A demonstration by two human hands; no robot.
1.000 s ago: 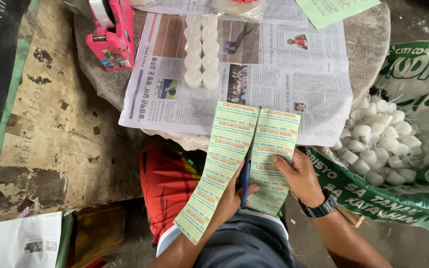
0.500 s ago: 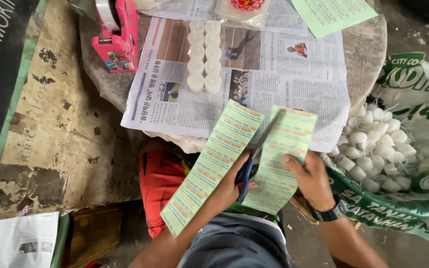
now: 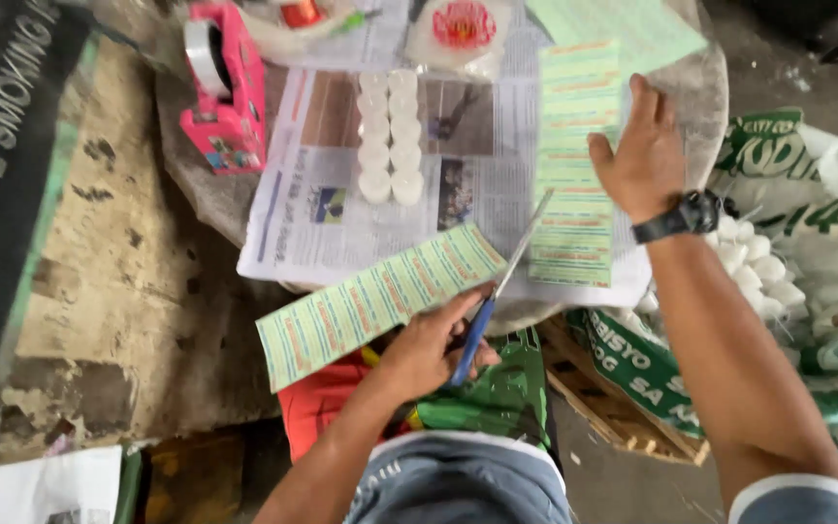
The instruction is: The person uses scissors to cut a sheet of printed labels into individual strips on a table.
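- Head view, hands: my left hand (image 3: 431, 342) is closed around the blue handles of the scissors (image 3: 497, 291), blades pointing up and away from me, and the same hand pinches one end of a long green label strip (image 3: 380, 303) that slants out to the left, off the table edge.
- My right hand (image 3: 644, 155) is spread flat, palm down, on the upper end of a second green label strip (image 3: 574, 165), which lies lengthwise on the newspaper (image 3: 322, 223). It presses, it does not grip. A black wristwatch (image 3: 683, 215) sits on that wrist.
- Step, as I judge it: the sheet is already in two strips, one being laid down, one kept in hand. The next cut would call for my right hand to come back and steady the held strip, with the blades lined up between label rows.
- On the newspaper, two rows of small white round candles (image 3: 390, 136) stand side by side, left of the flat strip.
- A pink tape dispenser (image 3: 220, 92) stands at the table's left edge. A clear bag with a round red mark (image 3: 463, 27) lies at the top.
- A white-and-green printed sack (image 3: 797, 281), open to more white pieces, sits to the right below the table.
- A black banner with pale lettering (image 3: 2, 165) runs along the left.
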